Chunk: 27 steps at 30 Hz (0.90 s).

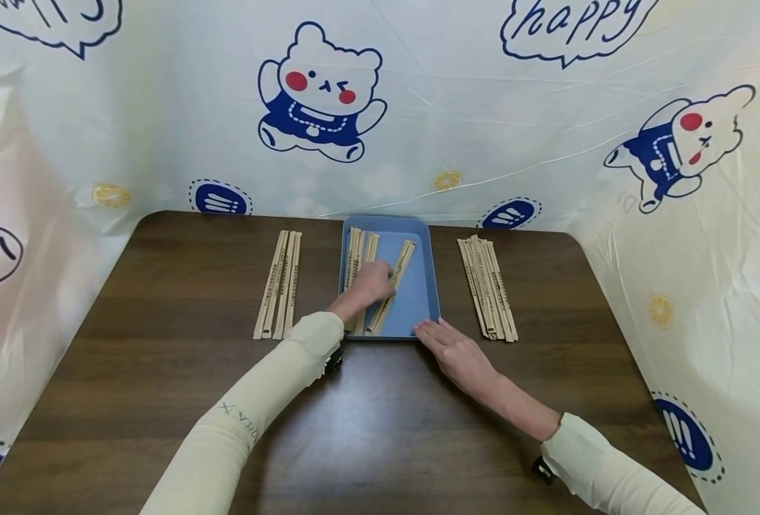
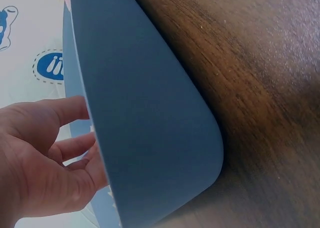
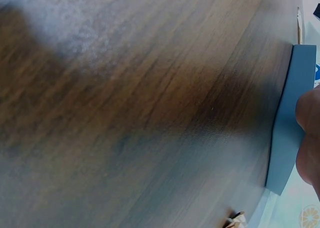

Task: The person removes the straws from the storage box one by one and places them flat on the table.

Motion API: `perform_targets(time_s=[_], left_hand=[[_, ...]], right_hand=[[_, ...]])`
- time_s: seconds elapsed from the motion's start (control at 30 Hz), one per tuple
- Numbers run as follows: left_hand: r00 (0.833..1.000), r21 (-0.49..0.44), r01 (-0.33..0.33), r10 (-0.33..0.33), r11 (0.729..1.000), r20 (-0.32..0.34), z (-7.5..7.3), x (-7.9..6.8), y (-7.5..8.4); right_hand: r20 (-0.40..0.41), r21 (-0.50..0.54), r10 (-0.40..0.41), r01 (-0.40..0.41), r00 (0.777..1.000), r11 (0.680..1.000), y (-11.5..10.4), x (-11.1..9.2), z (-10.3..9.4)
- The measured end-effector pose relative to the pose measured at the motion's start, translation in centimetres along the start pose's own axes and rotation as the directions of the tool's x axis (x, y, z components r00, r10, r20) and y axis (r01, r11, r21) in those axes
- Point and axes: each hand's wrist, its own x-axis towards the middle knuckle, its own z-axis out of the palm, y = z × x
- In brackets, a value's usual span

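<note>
A blue tray (image 1: 424,286) stands at the far middle of the table. My left hand (image 1: 370,284) reaches over its near left part, fingers bent around a paper-wrapped pair of chopsticks (image 1: 403,261) that lies slanted in the tray. Several more wrapped chopsticks (image 1: 355,247) lie along the tray's left side, partly hidden by this hand. In the left wrist view the fingertips disappear behind the tray wall (image 2: 150,123). My right hand (image 1: 460,359) rests against the tray's near right corner with extended fingers; the right wrist view shows only part of it beside the tray wall (image 3: 287,133).
One bundle of wrapped chopsticks (image 1: 281,286) lies on the brown table (image 1: 380,429) left of the tray. Another bundle (image 1: 488,290) lies to its right. A printed cloth (image 1: 419,93) hangs behind the table and along both sides.
</note>
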Motion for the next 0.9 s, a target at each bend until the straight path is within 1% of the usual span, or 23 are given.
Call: perform_targets(time_s=[0.1, 0.33, 0.57, 0.73, 0.9], left_hand=[[1.000, -0.003, 0.010, -0.010, 1.000, 0.003, 0.02, 0.04, 0.11], [1.000, 0.018, -0.005, 0.005, 1.000, 0.003, 0.04, 0.22, -0.01], [0.999, -0.024, 0.013, -0.012, 1.000, 0.036, -0.04, 0.33, -0.22], [1.000, -0.014, -0.004, 0.005, 1.000, 0.018, -0.13, 0.20, -0.19], [1.000, -0.013, -0.012, 0.012, 1.000, -0.007, 0.02, 0.18, -0.21]], right_hand=[[0.006, 0.001, 0.002, -0.002, 1.000, 1.000, -0.01, 0.04, -0.01], [0.017, 0.009, 0.007, -0.007, 1.000, 1.000, -0.04, 0.09, -0.08], [0.019, 0.017, 0.012, -0.012, 1.000, 1.000, -0.02, 0.03, -0.09], [0.036, 0.020, 0.017, -0.017, 0.999, 1.000, -0.02, 0.06, -0.21], [0.032, 0.013, 0.010, -0.011, 0.999, 1.000, 0.05, 0.02, -0.18]])
